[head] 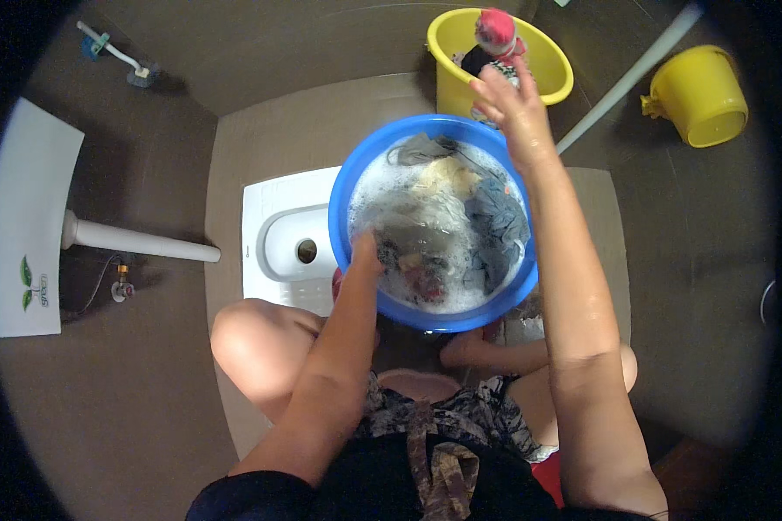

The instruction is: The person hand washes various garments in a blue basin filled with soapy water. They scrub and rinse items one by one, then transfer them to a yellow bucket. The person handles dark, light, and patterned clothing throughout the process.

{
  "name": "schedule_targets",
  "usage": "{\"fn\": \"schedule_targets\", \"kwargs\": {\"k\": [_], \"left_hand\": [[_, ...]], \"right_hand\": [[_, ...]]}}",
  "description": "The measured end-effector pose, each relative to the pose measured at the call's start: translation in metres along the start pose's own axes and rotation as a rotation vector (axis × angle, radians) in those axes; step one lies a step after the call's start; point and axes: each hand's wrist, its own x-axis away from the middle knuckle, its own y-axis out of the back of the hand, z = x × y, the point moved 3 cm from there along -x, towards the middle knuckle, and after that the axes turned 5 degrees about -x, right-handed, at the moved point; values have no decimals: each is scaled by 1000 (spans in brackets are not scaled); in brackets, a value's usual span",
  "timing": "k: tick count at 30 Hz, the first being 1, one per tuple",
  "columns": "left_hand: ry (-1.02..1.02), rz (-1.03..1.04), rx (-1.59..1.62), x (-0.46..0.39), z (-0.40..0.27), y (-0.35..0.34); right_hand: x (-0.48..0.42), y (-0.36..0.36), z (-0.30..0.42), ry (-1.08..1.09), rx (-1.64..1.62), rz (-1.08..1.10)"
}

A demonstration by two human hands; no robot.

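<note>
A blue plastic basin (339, 195) holds soapy water with grey, blue-grey, pale yellow and dark red clothes (495, 215) in it. My left hand (367, 251) is at the basin's left side, its fingers hidden by suds or blur. My right hand (513, 117) is raised over the basin's far right edge, fingers spread, with nothing held. Just beyond its fingertips, a red and pink bundled cloth (497, 31) is at the yellow tub (453, 84), above black and patterned clothes inside.
A white squat toilet pan (287, 293) lies left of and partly beneath the basin. White pipes (146, 241) stand out at left and right (632, 78). A yellow dipper (700, 98) is by the right wall, brushes (114, 49) by the left, near a white cistern (32, 221).
</note>
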Motion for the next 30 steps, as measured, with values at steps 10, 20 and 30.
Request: {"fn": "schedule_targets", "kwargs": {"k": [10,20,30], "left_hand": [[232,223,130,-2,79,-28],[499,247,440,30,41,-45],[52,516,553,38,-33,2]], "right_hand": [[218,8,-273,-381,1586,882],[219,59,-318,-882,671,-273],[188,-97,-137,-162,671,186]]}}
